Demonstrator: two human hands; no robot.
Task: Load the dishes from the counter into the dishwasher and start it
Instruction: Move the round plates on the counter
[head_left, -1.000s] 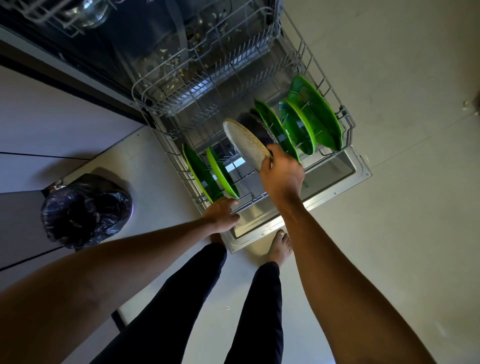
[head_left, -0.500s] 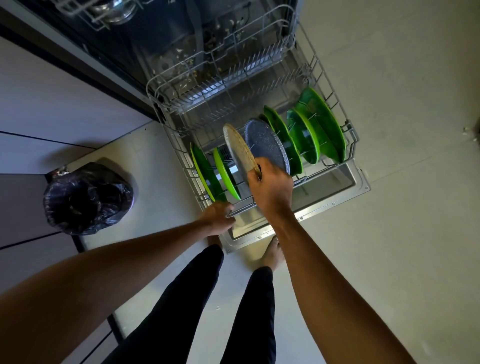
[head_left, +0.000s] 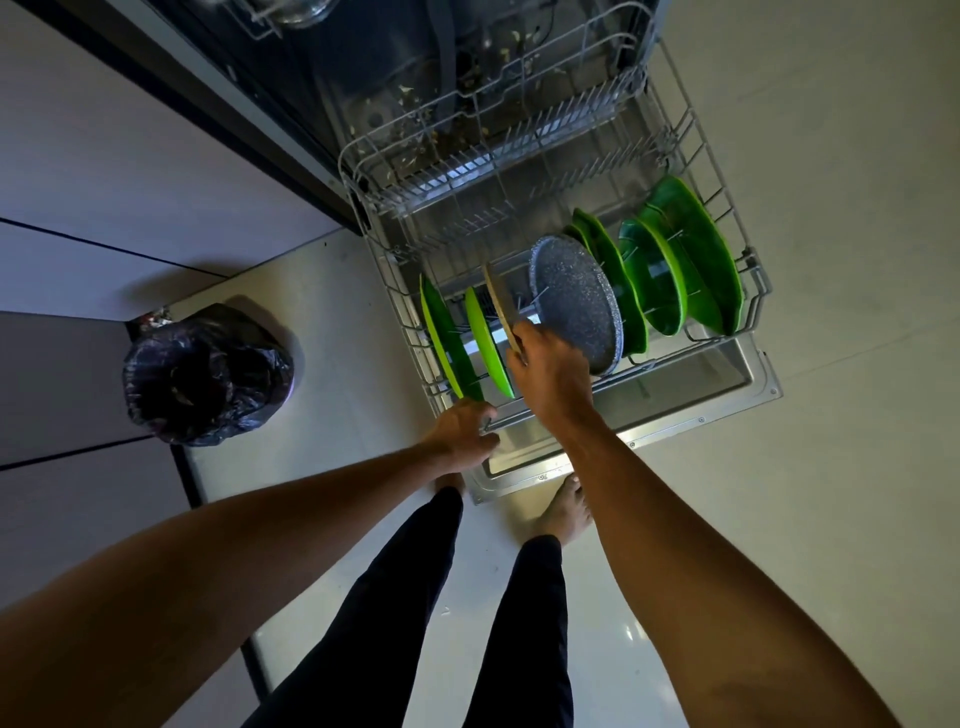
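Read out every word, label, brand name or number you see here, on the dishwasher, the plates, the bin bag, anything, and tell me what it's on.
No readable text anywhere in view.
Dishwasher door: bare metal and screws, no legible label.
Green plates, grey speckled plate and the tan plate held by the right hand: no lettering.
Lower rack, gripped by the left hand: none.
Black bin bag: none.

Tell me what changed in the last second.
The right hand lowered the beige plate from above the rack into a slot beside the grey plate, turning it upright; its grip holds. The left hand stays on the rack's front rail; green plates unmoved.
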